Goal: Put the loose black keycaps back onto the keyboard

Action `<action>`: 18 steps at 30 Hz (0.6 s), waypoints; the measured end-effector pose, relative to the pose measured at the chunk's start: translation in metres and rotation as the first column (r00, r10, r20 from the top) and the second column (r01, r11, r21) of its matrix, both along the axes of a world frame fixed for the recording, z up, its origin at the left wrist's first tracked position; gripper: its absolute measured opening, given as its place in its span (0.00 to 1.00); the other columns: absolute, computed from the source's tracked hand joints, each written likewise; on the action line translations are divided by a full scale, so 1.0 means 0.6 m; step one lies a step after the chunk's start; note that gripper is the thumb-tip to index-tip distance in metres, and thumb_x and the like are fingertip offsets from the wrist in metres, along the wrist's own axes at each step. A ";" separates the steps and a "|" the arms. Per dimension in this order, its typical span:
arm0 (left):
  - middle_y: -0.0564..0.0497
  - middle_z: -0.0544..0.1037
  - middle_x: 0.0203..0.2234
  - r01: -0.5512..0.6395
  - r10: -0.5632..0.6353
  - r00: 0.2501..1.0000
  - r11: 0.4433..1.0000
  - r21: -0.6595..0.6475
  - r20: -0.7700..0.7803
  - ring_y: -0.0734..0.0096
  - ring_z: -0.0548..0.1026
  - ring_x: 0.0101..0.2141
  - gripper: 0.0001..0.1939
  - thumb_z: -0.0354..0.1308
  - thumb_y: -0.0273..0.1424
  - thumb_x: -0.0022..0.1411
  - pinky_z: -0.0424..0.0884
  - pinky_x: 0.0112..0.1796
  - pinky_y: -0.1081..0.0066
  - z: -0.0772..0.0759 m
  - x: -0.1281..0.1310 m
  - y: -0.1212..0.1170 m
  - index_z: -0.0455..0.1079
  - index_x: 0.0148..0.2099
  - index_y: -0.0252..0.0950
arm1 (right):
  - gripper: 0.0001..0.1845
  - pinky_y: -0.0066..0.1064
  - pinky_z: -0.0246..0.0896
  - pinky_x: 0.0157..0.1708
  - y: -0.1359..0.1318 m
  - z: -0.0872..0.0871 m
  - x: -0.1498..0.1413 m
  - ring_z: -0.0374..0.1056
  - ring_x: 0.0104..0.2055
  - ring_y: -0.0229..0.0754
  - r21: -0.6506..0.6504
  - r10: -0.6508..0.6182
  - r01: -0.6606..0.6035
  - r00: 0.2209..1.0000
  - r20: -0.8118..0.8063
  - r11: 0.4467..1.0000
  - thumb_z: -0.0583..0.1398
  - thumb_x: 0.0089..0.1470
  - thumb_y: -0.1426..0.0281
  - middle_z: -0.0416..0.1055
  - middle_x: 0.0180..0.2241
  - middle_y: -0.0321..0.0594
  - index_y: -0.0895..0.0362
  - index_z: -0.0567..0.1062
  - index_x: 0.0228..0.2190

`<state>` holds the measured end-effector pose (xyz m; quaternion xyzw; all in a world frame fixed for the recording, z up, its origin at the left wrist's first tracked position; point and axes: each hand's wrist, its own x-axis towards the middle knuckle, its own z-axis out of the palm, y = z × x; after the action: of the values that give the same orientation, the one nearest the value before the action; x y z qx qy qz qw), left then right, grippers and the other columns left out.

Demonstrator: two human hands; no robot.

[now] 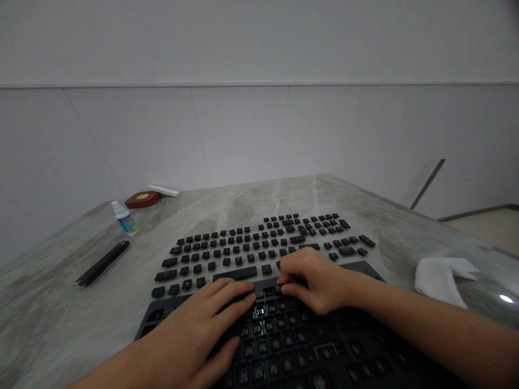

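A black keyboard (pixel 279 340) with its switch sockets bare lies nearest me, its far edge running beneath both hands. My left hand (pixel 211 319) lies over its left half, fingers stretched out and fingertips touching near the far edge. My right hand (pixel 312 278) is bent at that same edge, thumb and index finger pinched together against the keyboard. Whatever sits in the pinch is too small or hidden to name. Beyond the keyboard, loose black keycaps (pixel 227 250) are spread in rows on the table. A long keycap (pixel 235 273) lies closest to the hands.
The grey marbled table (pixel 227 210) meets a white wall. To the left stand a small white spray bottle (pixel 125 218) and a black stick-like bundle (pixel 103 263). A brown case (pixel 142 199) and a white strip (pixel 164 190) lie behind. On the right is white cloth or tissue (pixel 438 278).
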<state>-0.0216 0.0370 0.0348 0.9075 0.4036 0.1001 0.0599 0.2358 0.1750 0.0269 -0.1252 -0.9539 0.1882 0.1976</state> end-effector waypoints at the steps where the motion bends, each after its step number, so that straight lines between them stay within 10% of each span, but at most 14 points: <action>1: 0.44 0.60 0.65 0.002 -0.002 1.000 1.000 -0.001 -0.001 0.52 0.62 0.62 0.33 0.52 0.24 0.64 0.65 0.60 0.50 0.000 0.000 0.000 0.52 0.70 0.38 | 0.01 0.28 0.55 0.28 -0.001 0.001 0.000 0.65 0.26 0.37 0.004 -0.010 0.010 1.000 0.005 1.000 0.60 0.50 0.74 0.71 0.24 0.36 0.59 0.73 0.27; 18: 0.44 0.61 0.65 0.000 0.000 1.000 1.000 0.012 0.016 0.51 0.62 0.62 0.34 0.53 0.24 0.64 0.66 0.59 0.51 0.001 0.000 -0.001 0.52 0.70 0.39 | 0.02 0.28 0.53 0.25 -0.006 -0.001 0.000 0.61 0.22 0.35 0.040 -0.018 0.020 0.998 -0.056 0.999 0.60 0.48 0.72 0.67 0.20 0.33 0.58 0.71 0.26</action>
<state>-0.0217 0.0363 0.0356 0.9070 0.4024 0.1097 0.0579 0.2359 0.1712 0.0261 -0.1249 -0.9505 0.1702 0.2282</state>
